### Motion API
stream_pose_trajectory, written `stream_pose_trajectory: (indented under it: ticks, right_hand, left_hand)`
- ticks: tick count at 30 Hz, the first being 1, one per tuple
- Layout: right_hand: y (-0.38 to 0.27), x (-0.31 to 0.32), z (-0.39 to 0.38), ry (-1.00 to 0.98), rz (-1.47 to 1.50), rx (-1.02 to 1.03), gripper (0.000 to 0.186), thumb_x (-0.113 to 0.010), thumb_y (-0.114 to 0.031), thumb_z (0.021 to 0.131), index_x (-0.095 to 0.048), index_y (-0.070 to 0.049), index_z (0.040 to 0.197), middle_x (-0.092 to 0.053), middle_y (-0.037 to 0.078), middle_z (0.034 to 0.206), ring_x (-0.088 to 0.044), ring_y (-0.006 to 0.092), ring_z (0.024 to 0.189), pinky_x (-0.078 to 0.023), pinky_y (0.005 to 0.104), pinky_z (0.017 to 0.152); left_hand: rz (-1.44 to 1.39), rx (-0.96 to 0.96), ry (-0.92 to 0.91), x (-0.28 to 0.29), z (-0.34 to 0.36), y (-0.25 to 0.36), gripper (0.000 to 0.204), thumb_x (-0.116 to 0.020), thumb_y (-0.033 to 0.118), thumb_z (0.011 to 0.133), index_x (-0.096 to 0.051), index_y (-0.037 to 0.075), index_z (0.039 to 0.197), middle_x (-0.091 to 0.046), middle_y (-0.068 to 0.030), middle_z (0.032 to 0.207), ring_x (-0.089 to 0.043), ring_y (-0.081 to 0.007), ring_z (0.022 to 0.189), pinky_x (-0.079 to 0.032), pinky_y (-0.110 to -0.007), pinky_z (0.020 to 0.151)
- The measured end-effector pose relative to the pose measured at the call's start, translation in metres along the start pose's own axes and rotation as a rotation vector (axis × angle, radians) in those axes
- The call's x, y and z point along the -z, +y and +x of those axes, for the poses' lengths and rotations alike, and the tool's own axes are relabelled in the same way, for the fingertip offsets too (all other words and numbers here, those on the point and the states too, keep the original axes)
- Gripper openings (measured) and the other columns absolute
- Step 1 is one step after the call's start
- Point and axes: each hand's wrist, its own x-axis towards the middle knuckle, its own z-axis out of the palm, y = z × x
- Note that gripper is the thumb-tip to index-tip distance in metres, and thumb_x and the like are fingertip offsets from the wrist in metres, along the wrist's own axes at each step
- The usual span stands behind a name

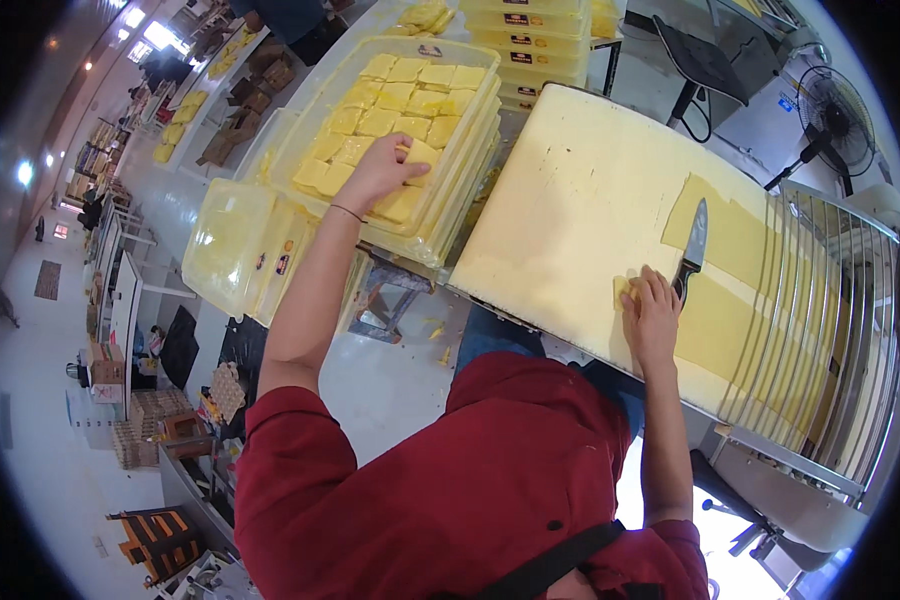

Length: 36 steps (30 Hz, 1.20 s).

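Note:
My left hand [378, 172] reaches into a clear plastic tub [300, 135] and pinches a square dough piece [422, 158] at its right side. Rows of stacked yellow dough squares [377, 122] fill the tub. On the cream work surface, my right hand [654, 312] has its fingers bent over a small yellow dough scrap [625, 292] by the near edge. Just right of that hand lies a knife [697, 238] with a dark handle, blade pointing away, on a flat dough sheet [735, 235].
More tubs [525, 55] are stacked behind, and lidded ones [235, 245] stand left. A metal guard of bars [820, 310] spans the surface's right end. Beyond stand a chair [692, 65] and a fan [835, 115]. Crumbs [438, 330] lie on the floor.

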Motion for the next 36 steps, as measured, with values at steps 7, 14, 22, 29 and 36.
stream_pose_trajectory:
  ticks: [7, 14, 22, 29, 36]
  right_hand:
    - [-0.003, 0.032, 0.039, -0.357, 0.291, -0.230, 0.020, -0.070, -0.014, 0.086, -0.058, -0.005, 0.098, -0.064, 0.010, 0.119, -0.064, 0.0273, 0.101, -0.050, 0.0420, 0.083]
    - [-0.097, 0.084, 0.083, -0.066, 1.431, -0.210, 0.033, -0.071, -0.005, 0.086, -0.056, -0.005, 0.115, -0.066, 0.006, 0.106, -0.064, 0.0131, 0.096, -0.053, 0.0269, 0.073]
    - [0.016, 0.043, 0.036, 0.176, 0.075, -0.406, 0.049, -0.075, -0.022, 0.082, -0.053, -0.006, 0.123, -0.059, 0.019, 0.109, -0.061, 0.0340, 0.090, -0.051, 0.0432, 0.076]
    - [0.049, 0.028, 0.023, 0.032, 0.010, -0.598, 0.057, -0.073, -0.024, 0.079, -0.047, -0.004, 0.126, -0.063, 0.025, 0.099, -0.064, 0.0424, 0.091, -0.052, 0.0511, 0.076]
    - [0.072, 0.033, 0.035, -0.013, 0.195, -0.731, 0.044, -0.054, -0.024, 0.088, -0.045, -0.002, 0.126, -0.067, 0.028, 0.085, -0.066, 0.0459, 0.082, -0.052, 0.0536, 0.072]
  left_hand:
    - [0.896, -0.528, 0.526, -0.028, -0.020, 0.021, 0.040, -0.079, 0.014, 0.080, -0.057, 0.000, 0.110, -0.065, -0.0118, 0.093, -0.063, -0.0197, 0.081, -0.051, -0.031, 0.076]
    - [-0.430, -0.299, -0.086, -0.128, -0.067, 0.088, 0.042, -0.074, 0.020, 0.088, -0.056, -0.001, 0.119, -0.067, -0.0102, 0.103, -0.065, -0.0175, 0.086, -0.053, -0.030, 0.079]
    - [-0.386, -0.110, 0.071, -0.048, -0.005, 0.053, 0.022, -0.070, 0.014, 0.089, -0.067, 0.000, 0.105, -0.070, -0.0047, 0.091, -0.066, -0.0118, 0.079, -0.052, -0.027, 0.069]
    - [0.036, -0.044, 0.095, -0.011, 0.066, 0.011, 0.028, -0.076, 0.016, 0.083, -0.067, -0.001, 0.104, -0.069, -0.0073, 0.093, -0.064, -0.0130, 0.082, -0.052, -0.028, 0.072]
    - [0.859, -0.235, 0.379, -0.020, 0.075, 0.010, 0.064, -0.079, 0.030, 0.073, -0.054, 0.001, 0.124, -0.065, -0.0197, 0.114, -0.062, -0.0360, 0.109, -0.049, -0.044, 0.093]
